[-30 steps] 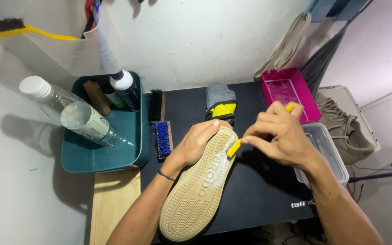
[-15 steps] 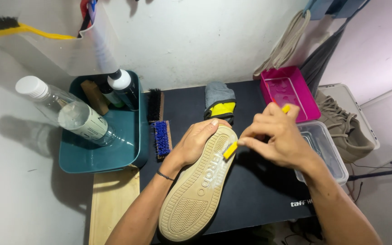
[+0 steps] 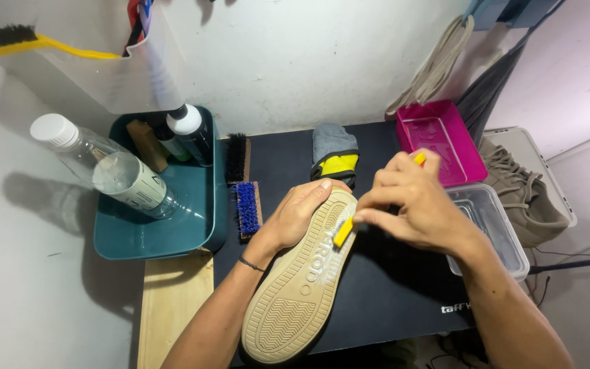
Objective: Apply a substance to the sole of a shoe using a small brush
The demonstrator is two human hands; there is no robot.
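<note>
My left hand (image 3: pixel 303 213) grips a shoe (image 3: pixel 302 283) near its toe, sole turned up, tan and ridged. My right hand (image 3: pixel 414 201) holds a small yellow-handled brush (image 3: pixel 344 231) pressed against the right edge of the sole, its other yellow end sticking out above my fingers. The shoe hangs over a black mat (image 3: pixel 390 287). Its upper is hidden beneath the sole.
A teal tub (image 3: pixel 151 236) at left holds clear bottles and a dark spray bottle. A black brush (image 3: pixel 237 157) and blue brush (image 3: pixel 247 208) lie beside it. A grey-yellow cloth (image 3: pixel 334 154), pink tray (image 3: pixel 442 140), clear container (image 3: pixel 489 229) and tan shoe (image 3: pixel 524 195) sit right.
My right hand and the brush have slid slightly along the sole edge. The shoe and left hand stay nearly in place.
</note>
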